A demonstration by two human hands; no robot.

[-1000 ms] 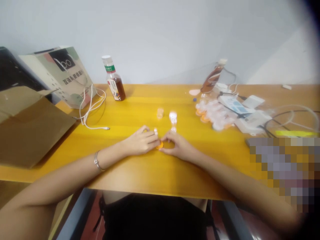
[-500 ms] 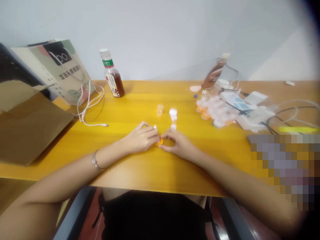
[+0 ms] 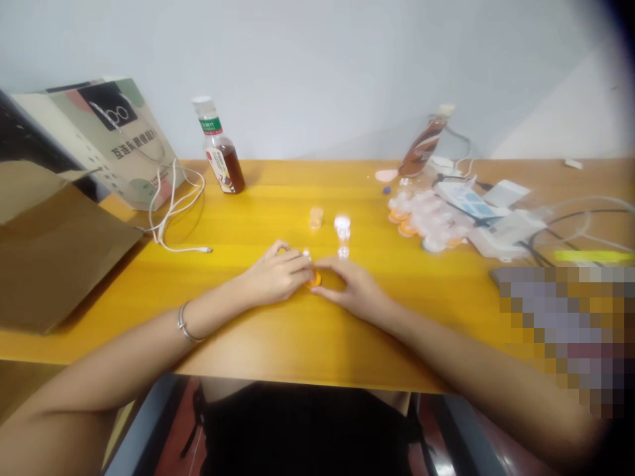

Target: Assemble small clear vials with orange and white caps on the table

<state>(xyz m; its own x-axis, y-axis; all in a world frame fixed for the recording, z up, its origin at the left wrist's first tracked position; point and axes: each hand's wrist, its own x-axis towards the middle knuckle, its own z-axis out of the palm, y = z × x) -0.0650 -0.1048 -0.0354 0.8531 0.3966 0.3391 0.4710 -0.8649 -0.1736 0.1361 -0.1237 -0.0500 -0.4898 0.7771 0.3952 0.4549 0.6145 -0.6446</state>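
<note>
Between my hands, near the table's middle, is a small round orange cap (image 3: 314, 281), partly covered by fingers. My left hand (image 3: 278, 274) lies curled over it from the left, its fingertips closed on the cap. From the right, the thumb and forefinger of my right hand (image 3: 354, 285) curve round the cap's edge in a pinch. Just beyond the fingers sits a tiny whitish piece (image 3: 306, 254), too small to name. A clear small container (image 3: 316, 218) and a shiny clear plastic piece (image 3: 342, 228) stand farther back on the table.
A bottle of brown drink (image 3: 223, 162) stands back left, beside a white cable (image 3: 171, 211), a printed bag (image 3: 124, 142) and a brown paper bag (image 3: 69, 244). At right are a leaning brown bottle (image 3: 423, 147), clear-and-orange plastic cases (image 3: 421, 218) and a power strip (image 3: 510, 231).
The view has shifted slightly. Both hands stay at the orange cap; the fingers of my right hand have moved a little around its edge.
</note>
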